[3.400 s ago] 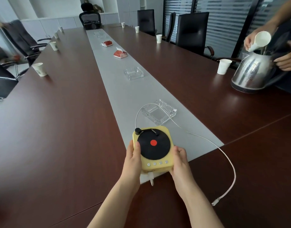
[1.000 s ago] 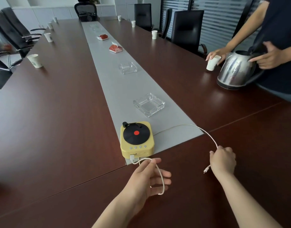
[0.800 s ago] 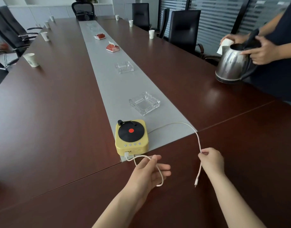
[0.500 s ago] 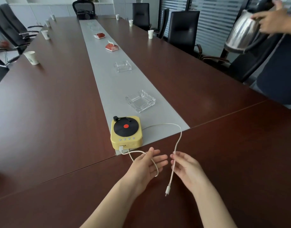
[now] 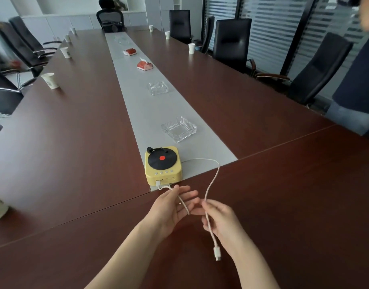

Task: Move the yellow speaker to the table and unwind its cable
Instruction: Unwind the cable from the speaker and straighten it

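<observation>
The yellow speaker (image 5: 163, 165), shaped like a record player with a black disc and red centre, stands on the near end of the grey runner (image 5: 150, 113) of the dark wooden table (image 5: 283, 195). Its white cable (image 5: 213, 176) is plugged into the front and loops out to the right. My left hand (image 5: 174, 207) is open with fingers spread and the cable lies across its fingers. My right hand (image 5: 219, 220) pinches the cable just in front, and the free plug (image 5: 217, 253) dangles below it.
A glass ashtray (image 5: 179, 128) sits just behind the speaker, another ashtray (image 5: 158, 88) and two red packets farther along the runner. Paper cups (image 5: 51, 80) stand along both table edges. Black chairs line the sides. A person in dark clothes (image 5: 358, 84) stands at the right.
Both hands let go of the speaker and took up the cable. My right hand swept in from the right to meet my left hand, and the plug now hangs lower. The person with the kettle stepped away.
</observation>
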`<state>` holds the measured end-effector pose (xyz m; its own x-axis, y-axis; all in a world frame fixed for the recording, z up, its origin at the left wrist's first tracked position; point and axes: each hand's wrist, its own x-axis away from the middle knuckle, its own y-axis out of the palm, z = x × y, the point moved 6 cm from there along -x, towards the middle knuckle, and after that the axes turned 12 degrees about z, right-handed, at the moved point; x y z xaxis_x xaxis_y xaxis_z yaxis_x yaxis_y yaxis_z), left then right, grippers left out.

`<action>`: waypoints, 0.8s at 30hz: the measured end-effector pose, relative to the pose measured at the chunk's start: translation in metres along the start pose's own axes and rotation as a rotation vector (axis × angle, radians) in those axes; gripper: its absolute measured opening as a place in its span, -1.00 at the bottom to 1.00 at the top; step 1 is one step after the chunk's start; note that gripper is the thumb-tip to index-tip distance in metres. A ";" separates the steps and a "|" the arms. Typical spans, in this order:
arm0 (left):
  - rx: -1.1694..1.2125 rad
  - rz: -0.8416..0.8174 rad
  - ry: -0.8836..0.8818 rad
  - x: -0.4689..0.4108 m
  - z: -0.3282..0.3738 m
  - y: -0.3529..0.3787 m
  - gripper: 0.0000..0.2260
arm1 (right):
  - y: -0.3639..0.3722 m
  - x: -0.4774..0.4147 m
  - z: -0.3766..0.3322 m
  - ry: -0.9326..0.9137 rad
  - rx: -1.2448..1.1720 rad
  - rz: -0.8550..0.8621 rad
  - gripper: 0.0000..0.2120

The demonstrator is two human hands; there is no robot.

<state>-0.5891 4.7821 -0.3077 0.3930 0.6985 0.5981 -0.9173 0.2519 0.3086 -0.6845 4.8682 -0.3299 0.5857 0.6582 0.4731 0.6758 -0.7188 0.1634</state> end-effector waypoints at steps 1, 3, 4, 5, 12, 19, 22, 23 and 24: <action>-0.014 0.006 0.010 0.002 0.002 -0.002 -0.72 | -0.005 0.002 -0.004 -0.033 -0.002 0.052 -0.84; -0.030 0.018 0.028 0.003 0.006 -0.006 -0.71 | -0.020 0.007 -0.014 -0.098 -0.041 0.134 -0.83; -0.031 0.024 0.033 0.003 0.008 -0.008 -0.72 | -0.027 0.011 -0.019 -0.124 -0.062 0.154 -0.82; -0.030 0.031 0.035 0.003 0.010 -0.010 -0.72 | -0.034 0.016 -0.024 -0.149 -0.074 0.164 -0.80; -0.030 0.036 0.022 0.001 0.006 -0.006 -0.70 | -0.063 0.053 -0.066 -0.292 -0.205 0.159 -0.67; -0.577 0.255 0.004 0.006 -0.013 0.001 -0.71 | -0.058 0.063 -0.077 -0.316 -0.212 0.135 -0.65; -0.896 0.187 0.034 0.029 -0.013 0.023 -0.64 | -0.052 0.065 -0.079 -0.304 -0.208 0.098 -0.66; -0.853 0.156 0.039 0.035 -0.013 0.032 -0.62 | -0.050 0.068 -0.078 -0.305 -0.186 0.075 -0.65; -0.720 0.118 0.034 0.037 -0.012 0.041 -0.61 | -0.046 0.071 -0.078 -0.306 -0.160 0.047 -0.64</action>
<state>-0.6127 4.8264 -0.2813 0.2976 0.7654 0.5706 -0.7732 0.5438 -0.3263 -0.7093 4.9306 -0.2366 0.7381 0.6426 0.2057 0.5800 -0.7600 0.2931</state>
